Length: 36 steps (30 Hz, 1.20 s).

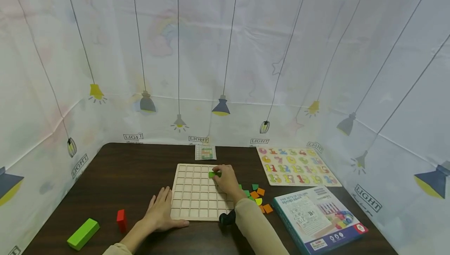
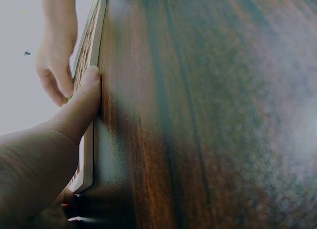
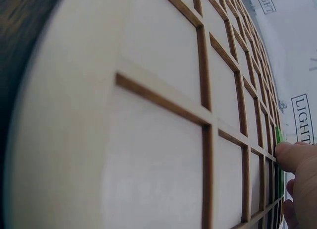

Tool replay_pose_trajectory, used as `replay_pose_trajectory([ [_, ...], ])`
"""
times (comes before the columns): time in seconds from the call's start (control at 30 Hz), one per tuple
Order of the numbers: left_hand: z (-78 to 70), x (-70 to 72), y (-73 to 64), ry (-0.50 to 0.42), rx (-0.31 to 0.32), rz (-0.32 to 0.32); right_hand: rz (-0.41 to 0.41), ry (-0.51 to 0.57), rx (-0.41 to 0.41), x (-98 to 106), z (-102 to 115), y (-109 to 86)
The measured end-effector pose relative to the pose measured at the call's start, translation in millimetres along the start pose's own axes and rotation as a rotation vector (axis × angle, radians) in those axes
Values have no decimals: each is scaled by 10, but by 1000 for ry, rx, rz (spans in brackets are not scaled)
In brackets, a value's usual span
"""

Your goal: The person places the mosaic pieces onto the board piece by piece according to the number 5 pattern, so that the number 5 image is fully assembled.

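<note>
We judge the step in hand to be setting a green tile at the grid's 1 o'clock, where our right hand pinches it between curled fingers; whether one piece or two lies there, we cannot tell. The next move seems to call for lining it up with a cell and letting go squarely. Our left hand, fingers extended, steadies the grid at its 8 o'clock, thumb on the edge. Counting out from the grid, we have one card at 12 o'clock, one number board toward 2, one box toward 4, and one red block and one green block toward 8. Loose tiles lie at 3: at least three orange, at least three green, one yellow, with the right arm blocking a full count
</note>
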<state>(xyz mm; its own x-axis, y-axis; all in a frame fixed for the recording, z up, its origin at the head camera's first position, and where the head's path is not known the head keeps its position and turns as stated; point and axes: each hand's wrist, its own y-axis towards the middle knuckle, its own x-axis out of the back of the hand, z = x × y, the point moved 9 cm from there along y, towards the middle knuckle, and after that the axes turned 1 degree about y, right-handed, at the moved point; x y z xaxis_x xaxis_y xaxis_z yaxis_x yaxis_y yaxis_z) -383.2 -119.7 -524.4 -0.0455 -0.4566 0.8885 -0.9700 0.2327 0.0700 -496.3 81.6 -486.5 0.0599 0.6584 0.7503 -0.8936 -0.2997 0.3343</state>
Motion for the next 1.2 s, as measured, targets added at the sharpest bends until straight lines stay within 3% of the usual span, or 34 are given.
replay_pose_trajectory([
  [0.23, -73, 52, -36, 5, 5, 36, -28, 5, 29, 52, 7, -38],
  [0.53, -92, 59, -36, -1, 2, 38, -141, 82, 57, 321, -67, -96],
  [0.87, 29, -19, 10, 19, -14, -30, -142, 120, -78, 530, -443, -200],
  [1.2, -51, 32, -21, -8, -32, -16, -98, 96, -136, 676, -694, -378],
])
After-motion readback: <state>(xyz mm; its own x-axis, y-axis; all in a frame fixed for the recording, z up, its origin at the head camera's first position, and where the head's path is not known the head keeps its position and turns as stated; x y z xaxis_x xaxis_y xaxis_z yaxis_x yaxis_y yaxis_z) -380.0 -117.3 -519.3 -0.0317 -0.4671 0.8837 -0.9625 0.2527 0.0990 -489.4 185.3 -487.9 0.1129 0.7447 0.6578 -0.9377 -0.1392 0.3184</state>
